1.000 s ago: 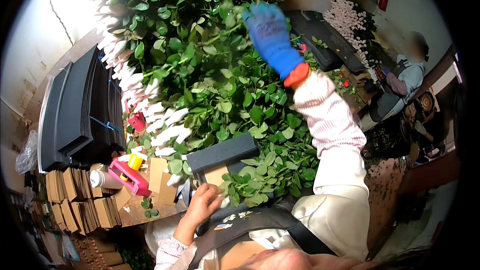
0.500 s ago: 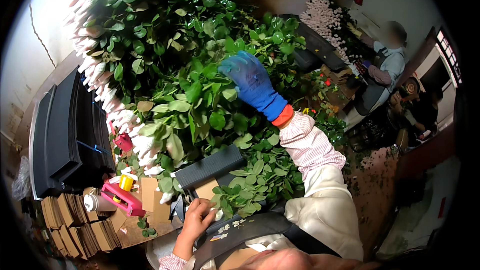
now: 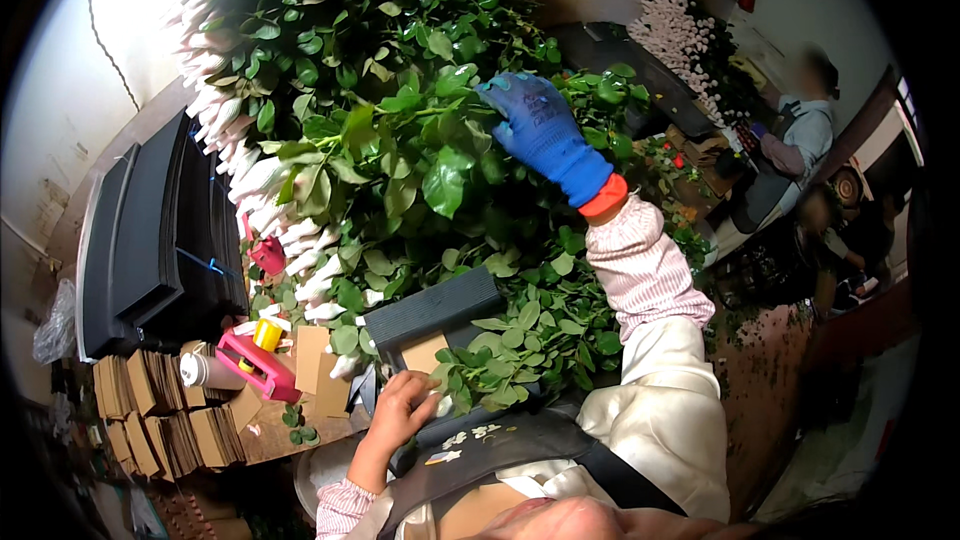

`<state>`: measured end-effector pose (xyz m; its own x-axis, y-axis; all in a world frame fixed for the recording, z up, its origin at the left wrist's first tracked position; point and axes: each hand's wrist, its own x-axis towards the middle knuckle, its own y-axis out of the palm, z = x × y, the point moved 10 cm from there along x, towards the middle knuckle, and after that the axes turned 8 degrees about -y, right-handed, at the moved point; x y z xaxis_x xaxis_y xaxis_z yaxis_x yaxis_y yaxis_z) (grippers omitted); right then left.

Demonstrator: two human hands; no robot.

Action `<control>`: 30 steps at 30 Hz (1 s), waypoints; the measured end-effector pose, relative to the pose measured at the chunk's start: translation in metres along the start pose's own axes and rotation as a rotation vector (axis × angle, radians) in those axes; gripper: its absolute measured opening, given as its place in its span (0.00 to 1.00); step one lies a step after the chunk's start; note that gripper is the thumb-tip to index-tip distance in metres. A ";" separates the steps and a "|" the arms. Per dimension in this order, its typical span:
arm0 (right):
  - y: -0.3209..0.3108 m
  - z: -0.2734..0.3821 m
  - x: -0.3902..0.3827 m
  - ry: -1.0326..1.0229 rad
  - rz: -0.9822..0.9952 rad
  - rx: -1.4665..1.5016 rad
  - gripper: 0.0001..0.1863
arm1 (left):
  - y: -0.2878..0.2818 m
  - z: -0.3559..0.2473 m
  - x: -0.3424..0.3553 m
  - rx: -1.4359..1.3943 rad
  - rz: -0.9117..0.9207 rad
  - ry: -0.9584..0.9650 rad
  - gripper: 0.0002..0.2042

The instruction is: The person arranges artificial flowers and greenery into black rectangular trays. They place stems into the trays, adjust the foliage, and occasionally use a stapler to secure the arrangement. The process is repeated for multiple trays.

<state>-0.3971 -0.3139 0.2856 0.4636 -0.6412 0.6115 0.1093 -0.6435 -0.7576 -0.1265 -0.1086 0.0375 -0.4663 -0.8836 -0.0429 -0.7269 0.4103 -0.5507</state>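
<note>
My right hand [image 3: 530,125], in a blue glove with an orange cuff, is closed round the leafy stem of a rose [image 3: 445,180]. This rose lies sideways over the heap, its white-sleeved head [image 3: 262,177] pointing left. My bare left hand [image 3: 403,408] rests low at the near edge, fingers curled against a white-sleeved flower head [image 3: 444,404], mostly hidden. Beside it, leafy rose stems [image 3: 520,345] lie against a dark corrugated sheet [image 3: 435,308] with a piece of brown cardboard [image 3: 424,352]. The big rose heap [image 3: 350,30] fills the far side.
Black sheets [image 3: 150,240] stand stacked at left, above bundles of brown cardboard [image 3: 165,420]. A pink tape dispenser [image 3: 258,370] with yellow tape and a white-lidded cup [image 3: 205,370] are nearby. At far right a person [image 3: 800,130] works beside more sleeved flowers [image 3: 680,50].
My gloved right hand has moved up and right, now drawing a rose stem above the heap. The whole view has shifted slightly. My left hand stays beside the corrugated sheet.
</note>
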 end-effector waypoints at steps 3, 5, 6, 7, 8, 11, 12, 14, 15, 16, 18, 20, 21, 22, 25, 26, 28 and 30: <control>0.014 -0.003 0.005 0.073 0.116 0.005 0.26 | 0.001 0.003 0.000 -0.013 0.020 -0.038 0.11; 0.011 0.003 0.018 0.038 0.048 -0.034 0.27 | -0.002 0.003 -0.002 0.006 -0.001 -0.019 0.11; 0.009 0.002 0.021 0.027 0.022 -0.060 0.27 | -0.001 0.001 -0.002 0.012 0.000 -0.005 0.11; 0.020 -0.008 0.027 0.049 0.053 -0.067 0.26 | 0.002 0.003 0.001 -0.031 0.014 -0.024 0.11; 0.027 -0.022 0.024 0.108 0.018 -0.231 0.25 | 0.005 0.000 0.001 -0.033 0.034 -0.022 0.11; 0.073 -0.026 0.029 0.295 0.286 -0.322 0.13 | 0.001 0.000 0.001 -0.006 0.007 -0.025 0.12; 0.089 0.006 0.025 0.204 0.526 -0.096 0.10 | -0.004 0.004 -0.004 0.002 -0.016 -0.040 0.12; 0.122 0.048 -0.021 0.102 0.873 0.264 0.15 | -0.002 0.003 -0.003 0.005 -0.026 -0.025 0.12; 0.129 0.060 -0.041 0.027 0.809 0.326 0.15 | 0.001 0.005 -0.001 -0.004 -0.017 -0.017 0.12; 0.153 0.059 -0.061 0.119 0.886 0.212 0.14 | 0.002 0.005 0.001 -0.007 -0.006 -0.015 0.12; 0.177 0.058 -0.083 -0.031 0.727 -0.149 0.13 | 0.006 0.001 0.005 -0.018 0.009 -0.004 0.12; 0.185 0.053 -0.085 0.074 0.829 -0.042 0.10 | 0.004 0.002 0.004 -0.016 0.015 -0.008 0.12; 0.180 0.055 -0.078 0.116 0.874 0.016 0.09 | 0.003 0.003 0.002 -0.016 0.011 -0.015 0.12; 0.159 0.055 -0.059 0.104 0.735 0.016 0.09 | 0.002 0.003 0.001 -0.016 0.008 -0.021 0.12; 0.066 0.055 -0.013 0.050 0.291 0.022 0.10 | 0.002 0.004 0.001 -0.023 0.005 -0.032 0.12; 0.047 0.051 -0.006 0.007 0.110 0.026 0.11 | 0.004 0.004 0.002 -0.030 0.004 -0.025 0.12; 0.080 0.027 0.004 0.083 0.267 0.098 0.08 | 0.005 0.003 0.003 -0.033 0.005 -0.031 0.12; 0.068 0.013 0.030 0.182 0.423 0.070 0.08 | 0.001 0.002 0.002 -0.017 -0.003 -0.008 0.12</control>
<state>-0.3640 -0.3717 0.2492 0.3188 -0.9083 0.2707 0.0058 -0.2837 -0.9589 -0.1269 -0.1106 0.0350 -0.4600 -0.8867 -0.0476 -0.7370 0.4111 -0.5365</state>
